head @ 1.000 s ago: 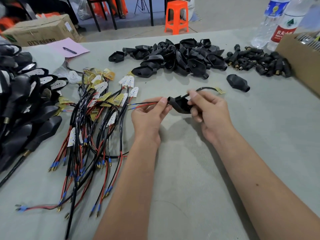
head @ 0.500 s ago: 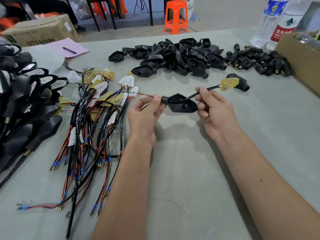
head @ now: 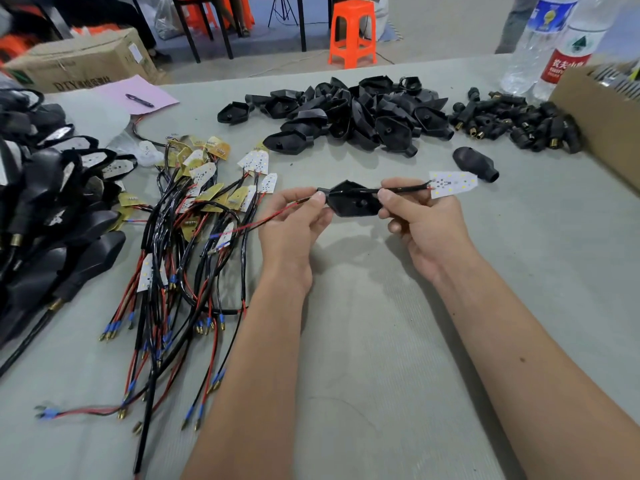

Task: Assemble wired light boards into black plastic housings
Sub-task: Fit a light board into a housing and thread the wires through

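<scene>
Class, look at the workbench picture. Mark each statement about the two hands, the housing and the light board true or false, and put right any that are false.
1. The light board is seated inside the black housing. False: it hangs outside, off the housing's right end, on its black cable.
2. The left hand pinches the red and black wires at the housing's left end. True.
3. The right hand lies flat on the table. False: it is raised, gripping the housing and cable.
4. The board's white side with its LEDs faces the camera. True.
5. The pile of empty housings lies nearer the person than the hands. False: it lies beyond them.
</scene>
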A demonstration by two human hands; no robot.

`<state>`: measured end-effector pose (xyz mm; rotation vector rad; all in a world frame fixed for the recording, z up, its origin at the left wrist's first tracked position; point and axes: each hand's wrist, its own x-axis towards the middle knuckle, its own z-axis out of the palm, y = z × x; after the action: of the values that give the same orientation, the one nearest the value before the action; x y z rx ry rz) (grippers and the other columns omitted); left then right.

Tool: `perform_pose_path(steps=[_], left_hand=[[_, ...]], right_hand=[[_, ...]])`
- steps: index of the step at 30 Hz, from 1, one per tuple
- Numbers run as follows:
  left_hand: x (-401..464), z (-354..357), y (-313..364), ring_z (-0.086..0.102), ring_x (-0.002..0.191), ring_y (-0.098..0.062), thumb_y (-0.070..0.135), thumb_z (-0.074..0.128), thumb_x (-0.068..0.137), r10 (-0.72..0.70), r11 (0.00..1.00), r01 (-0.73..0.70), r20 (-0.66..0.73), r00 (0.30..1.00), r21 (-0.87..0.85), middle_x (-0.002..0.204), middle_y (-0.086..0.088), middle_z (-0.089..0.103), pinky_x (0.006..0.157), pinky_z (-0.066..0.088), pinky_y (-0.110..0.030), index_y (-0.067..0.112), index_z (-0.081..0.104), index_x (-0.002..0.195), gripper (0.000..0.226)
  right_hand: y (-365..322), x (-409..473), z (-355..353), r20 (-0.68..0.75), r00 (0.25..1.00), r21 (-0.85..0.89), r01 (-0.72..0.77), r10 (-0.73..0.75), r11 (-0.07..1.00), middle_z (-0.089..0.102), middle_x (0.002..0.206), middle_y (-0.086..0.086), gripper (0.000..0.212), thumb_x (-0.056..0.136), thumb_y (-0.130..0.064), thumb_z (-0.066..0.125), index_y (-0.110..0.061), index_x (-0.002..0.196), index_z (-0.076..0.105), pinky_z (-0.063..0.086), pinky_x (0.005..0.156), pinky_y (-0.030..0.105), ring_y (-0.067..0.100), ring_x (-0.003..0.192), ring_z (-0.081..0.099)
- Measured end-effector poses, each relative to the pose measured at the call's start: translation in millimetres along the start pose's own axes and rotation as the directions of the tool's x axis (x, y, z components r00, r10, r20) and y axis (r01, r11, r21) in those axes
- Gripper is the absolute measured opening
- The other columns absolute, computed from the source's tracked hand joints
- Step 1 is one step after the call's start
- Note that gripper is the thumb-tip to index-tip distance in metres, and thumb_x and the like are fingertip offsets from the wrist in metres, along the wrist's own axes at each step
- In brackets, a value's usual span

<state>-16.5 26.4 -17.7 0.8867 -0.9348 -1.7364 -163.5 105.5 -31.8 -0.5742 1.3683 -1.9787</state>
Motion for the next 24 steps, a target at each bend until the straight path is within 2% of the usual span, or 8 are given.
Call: perform_pose_path(steps=[3, 5, 8, 11, 17, 22, 24], left_hand=[[-3.7, 6.1, -5.2, 0.071, 0.077, -0.024, -0.005, 0.067, 0.092, -0.029, 0.999, 0.027, 0.042, 0.999, 0.041, 0.084, -0.015, 0.071, 0.076, 0.060, -0.026, 0.005, 0.067, 0.082, 0.015], [-2.9, 8.6, -8.6, 0.072, 0.073, -0.023, -0.002, 0.066, 0.095, -0.017, 0.997, 0.015, 0.025, 1.000, 0.072, 0.077, -0.011, 0.072, 0.074, 0.061, -0.026, 0.007, 0.066, 0.076, 0.021], [1.1, 5.1, -8.3, 0.073, 0.073, -0.020, -0.003, 0.068, 0.093, 0.015, 0.999, -0.012, -0.050, 0.999, 0.048, 0.072, -0.007, 0.073, 0.072, 0.060, -0.023, 0.004, 0.068, 0.076, 0.019], [5.6, -2.9, -5.2, 0.073, 0.072, -0.017, -0.007, 0.071, 0.090, 0.043, 0.999, -0.044, -0.097, 0.994, -0.004, 0.070, -0.003, 0.073, 0.072, 0.059, -0.022, 0.001, 0.069, 0.083, 0.011], [7.0, -7.1, -2.1, 0.072, 0.078, -0.022, -0.011, 0.076, 0.084, 0.047, 0.997, -0.053, -0.127, 0.991, -0.049, 0.080, -0.012, 0.070, 0.072, 0.059, -0.022, -0.001, 0.070, 0.086, 0.012], [5.5, -6.9, -3.9, 0.070, 0.074, -0.018, -0.010, 0.074, 0.086, 0.045, 0.998, -0.048, -0.072, 0.996, -0.036, 0.078, -0.010, 0.069, 0.070, 0.058, -0.020, -0.007, 0.067, 0.102, 0.018], [5.5, -5.6, -3.8, 0.068, 0.074, -0.018, -0.008, 0.073, 0.087, 0.033, 0.998, -0.036, -0.074, 0.997, -0.045, 0.079, -0.010, 0.068, 0.070, 0.058, -0.019, -0.007, 0.067, 0.101, 0.015]], right_hand=[[5.6, -4.0, 5.7, 0.039, 0.997, -0.168, 0.066, -0.060, 0.984, 0.072, 0.065, 0.001, 0.010, 0.085, 0.001, 0.079, -0.005, 0.091, 0.074, 0.043, 0.043, 0.019, 0.011, 0.053, 0.063], [7.9, -6.7, 9.8, 0.070, 0.996, -0.212, 0.072, -0.059, 0.975, 0.072, 0.064, 0.002, 0.008, 0.086, -0.002, 0.079, -0.004, 0.092, 0.074, 0.043, 0.043, 0.020, 0.012, 0.052, 0.063], [2.2, -4.6, 9.1, 0.013, 1.000, -0.076, -0.015, 0.016, 0.997, 0.076, 0.080, 0.009, 0.008, 0.094, -0.010, 0.073, -0.003, 0.095, 0.070, 0.043, 0.041, 0.022, 0.016, 0.057, 0.067], [-4.3, -0.2, 1.3, -0.087, 0.994, 0.056, -0.066, 0.071, 0.996, 0.073, 0.083, 0.008, 0.009, 0.097, -0.011, 0.069, -0.003, 0.094, 0.070, 0.043, 0.045, 0.021, 0.016, 0.062, 0.067], [-2.6, -4.5, 1.6, -0.073, 0.997, -0.010, -0.037, 0.036, 0.999, 0.073, 0.079, 0.008, 0.003, 0.096, -0.006, 0.070, -0.004, 0.094, 0.072, 0.047, 0.049, 0.020, 0.016, 0.062, 0.069], [-4.4, -4.1, 1.4, -0.066, 0.997, 0.036, -0.035, 0.037, 0.999, 0.072, 0.076, 0.006, 0.003, 0.094, -0.005, 0.072, -0.005, 0.093, 0.074, 0.051, 0.052, 0.018, 0.017, 0.064, 0.072], [-4.2, -5.0, 1.9, -0.045, 0.998, 0.048, -0.037, 0.039, 0.998, 0.073, 0.074, 0.007, 0.003, 0.094, -0.005, 0.072, -0.006, 0.091, 0.074, 0.052, 0.053, 0.017, 0.018, 0.065, 0.074]])
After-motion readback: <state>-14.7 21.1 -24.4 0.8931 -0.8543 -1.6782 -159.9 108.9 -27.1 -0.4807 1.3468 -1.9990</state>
